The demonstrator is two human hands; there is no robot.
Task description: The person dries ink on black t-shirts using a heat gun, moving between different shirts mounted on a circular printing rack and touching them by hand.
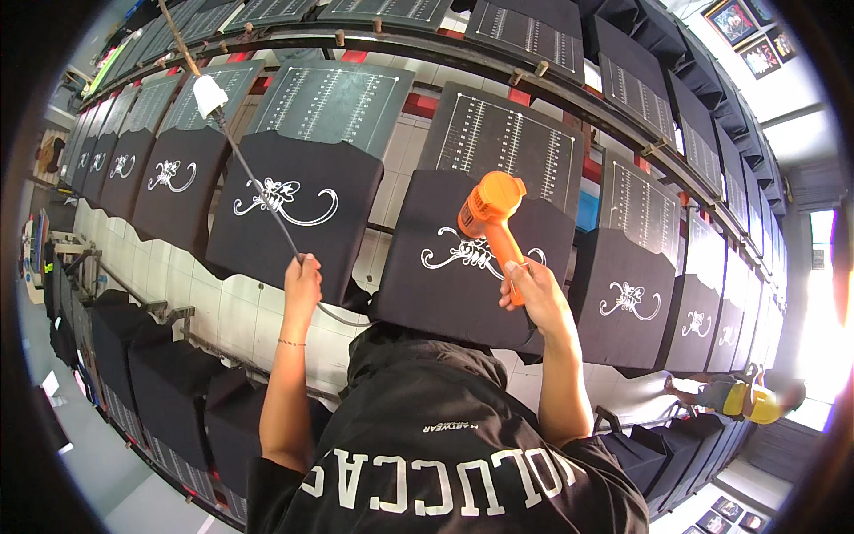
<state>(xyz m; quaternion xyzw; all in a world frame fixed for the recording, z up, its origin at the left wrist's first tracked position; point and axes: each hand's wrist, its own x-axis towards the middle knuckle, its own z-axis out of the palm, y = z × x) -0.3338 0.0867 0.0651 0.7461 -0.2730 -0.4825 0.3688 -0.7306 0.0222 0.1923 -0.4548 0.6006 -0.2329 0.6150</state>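
Note:
My right hand [539, 294] is wrapped round the handle of an orange heat gun [495, 203]. The gun is held over a black T-shirt [405, 298] stretched on a board, and partly covers its white curling print [439, 255]. My left hand [302, 283] is closed on a dark power cord [253, 178]. That cord runs up to a white connector [209, 94] hanging at the upper left, and a slack length of it trails below my left hand toward my body. Beside the left hand lies another black T-shirt [253, 245] with the same white print.
Dark printing boards [329, 98] with white scale marks stand in a long row, dressed in black shirts. A metal rail [391, 42] runs behind them. More shirt-covered boards [169, 365] stand behind me. A person in yellow [752, 402] is at the far right.

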